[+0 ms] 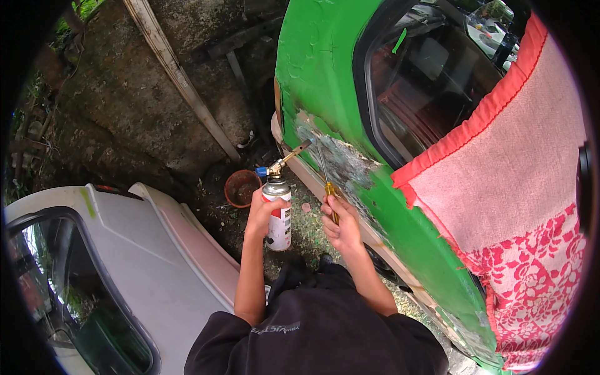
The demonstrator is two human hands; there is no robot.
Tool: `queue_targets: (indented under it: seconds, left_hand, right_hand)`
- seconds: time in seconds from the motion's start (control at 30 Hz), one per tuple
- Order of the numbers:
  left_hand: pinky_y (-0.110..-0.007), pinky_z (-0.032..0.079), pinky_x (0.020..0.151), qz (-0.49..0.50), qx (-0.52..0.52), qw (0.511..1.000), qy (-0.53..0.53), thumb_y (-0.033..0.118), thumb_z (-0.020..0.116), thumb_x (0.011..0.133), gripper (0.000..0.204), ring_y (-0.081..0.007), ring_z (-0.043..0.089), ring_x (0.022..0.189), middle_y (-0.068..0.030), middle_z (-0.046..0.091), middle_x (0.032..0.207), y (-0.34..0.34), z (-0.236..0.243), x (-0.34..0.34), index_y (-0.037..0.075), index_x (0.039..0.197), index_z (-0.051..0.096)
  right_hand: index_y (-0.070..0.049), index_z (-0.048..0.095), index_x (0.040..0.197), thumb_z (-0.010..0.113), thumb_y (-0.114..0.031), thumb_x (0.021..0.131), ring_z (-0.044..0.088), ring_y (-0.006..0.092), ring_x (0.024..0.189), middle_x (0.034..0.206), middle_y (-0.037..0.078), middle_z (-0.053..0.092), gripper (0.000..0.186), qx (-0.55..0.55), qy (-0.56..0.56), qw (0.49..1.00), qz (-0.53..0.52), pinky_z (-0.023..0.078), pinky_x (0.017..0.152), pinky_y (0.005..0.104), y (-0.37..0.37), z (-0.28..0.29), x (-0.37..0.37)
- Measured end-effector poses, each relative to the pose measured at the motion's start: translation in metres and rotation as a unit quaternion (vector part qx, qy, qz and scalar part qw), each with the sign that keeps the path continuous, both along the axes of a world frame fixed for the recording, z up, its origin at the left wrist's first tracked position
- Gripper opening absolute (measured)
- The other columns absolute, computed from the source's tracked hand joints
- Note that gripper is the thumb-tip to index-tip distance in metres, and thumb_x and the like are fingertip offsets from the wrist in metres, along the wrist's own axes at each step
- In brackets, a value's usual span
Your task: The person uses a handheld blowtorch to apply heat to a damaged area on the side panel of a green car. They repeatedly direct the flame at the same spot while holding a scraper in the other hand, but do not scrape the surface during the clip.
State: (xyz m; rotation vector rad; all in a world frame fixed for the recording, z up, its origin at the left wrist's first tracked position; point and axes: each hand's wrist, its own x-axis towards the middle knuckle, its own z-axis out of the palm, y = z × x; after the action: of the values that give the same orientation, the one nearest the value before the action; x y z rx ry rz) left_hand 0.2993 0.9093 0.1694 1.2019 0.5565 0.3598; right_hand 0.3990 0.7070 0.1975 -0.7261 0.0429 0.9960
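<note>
My left hand (257, 215) is wrapped round a blowtorch (281, 219), a white and red gas can with a brass nozzle and a blue knob. Its nozzle tip points at a scorched, bare patch (344, 159) on the green car body (325, 69). In my right hand (344, 228) is a screwdriver (332, 194) with a yellow handle, its long shaft reaching up to the same patch. Around that patch the green paint is blackened and peeled, with greyish metal and pale filler showing. Whether a flame burns is hard to make out.
A pink and red patterned towel (500, 169) hangs over the green car at right. A light grey car (144, 250) stands close on the left. Beyond my left hand sits a brown bucket (242, 189) on the littered ground. A long wooden plank (181, 78) leans at the back.
</note>
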Motion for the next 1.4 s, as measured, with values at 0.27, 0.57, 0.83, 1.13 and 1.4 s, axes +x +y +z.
queue_targets:
  seconds: [0.27, 0.57, 0.83, 1.13, 1.4]
  left_hand:
    - [-0.031, 0.049, 0.072, -0.014, 0.010, 1.000, -0.005, 0.006, 0.073, 0.065, 0.029, -0.0144, 0.063, 0.075, -0.0040, 0.067, 0.085, 0.009, 0.007, 0.006, 0.002, 0.092, 0.065]
    - [-0.032, 0.050, 0.070, -0.010, -0.006, 1.000, 0.003, 0.006, 0.073, 0.064, 0.030, -0.0165, 0.064, 0.073, -0.0049, 0.067, 0.083, 0.012, 0.007, 0.006, 0.002, 0.092, 0.065]
    - [-0.036, 0.055, 0.066, -0.003, 0.024, 1.000, -0.008, 0.008, 0.071, 0.063, 0.033, -0.0217, 0.068, 0.068, -0.0107, 0.069, 0.081, 0.017, 0.002, 0.007, 0.000, 0.095, 0.065]
    - [-0.034, 0.054, 0.068, 0.002, 0.022, 1.000, -0.009, 0.006, 0.072, 0.064, 0.031, -0.0190, 0.066, 0.070, -0.0079, 0.068, 0.081, 0.015, 0.006, 0.000, 0.001, 0.093, 0.065]
    - [-0.032, 0.050, 0.071, -0.002, -0.008, 1.000, -0.005, 0.004, 0.073, 0.064, 0.031, -0.0154, 0.064, 0.074, -0.0042, 0.068, 0.084, 0.013, 0.009, -0.007, 0.003, 0.094, 0.065]
  right_hand:
    - [-0.004, 0.057, 0.105, 0.052, -0.020, 0.107, 0.032, 0.0023, 0.042, 0.081, -0.002, 0.051, 0.017, -0.037, -0.048, 0.998, -0.028, 0.020, 0.037, 0.0218, 0.018, -0.003, -0.005]
    - [-0.002, 0.057, 0.107, 0.055, -0.020, 0.106, 0.032, 0.0026, 0.041, 0.079, -0.001, 0.051, 0.017, -0.034, -0.049, 0.997, -0.042, 0.021, 0.037, 0.0217, 0.011, -0.003, -0.007]
    - [-0.001, 0.057, 0.108, 0.057, -0.020, 0.106, 0.032, 0.0028, 0.041, 0.079, -0.001, 0.049, 0.020, -0.024, -0.047, 0.997, -0.048, 0.020, 0.037, 0.0220, 0.026, -0.003, -0.006]
    - [-0.003, 0.058, 0.106, 0.056, -0.019, 0.106, 0.032, 0.0027, 0.041, 0.078, -0.002, 0.051, 0.017, -0.030, -0.053, 0.997, -0.045, 0.021, 0.037, 0.0221, 0.010, -0.003, -0.011]
    - [-0.004, 0.057, 0.107, 0.056, -0.020, 0.106, 0.031, 0.0021, 0.042, 0.080, -0.001, 0.051, 0.016, -0.021, -0.044, 0.998, -0.042, 0.022, 0.036, 0.0199, 0.008, -0.008, -0.007]
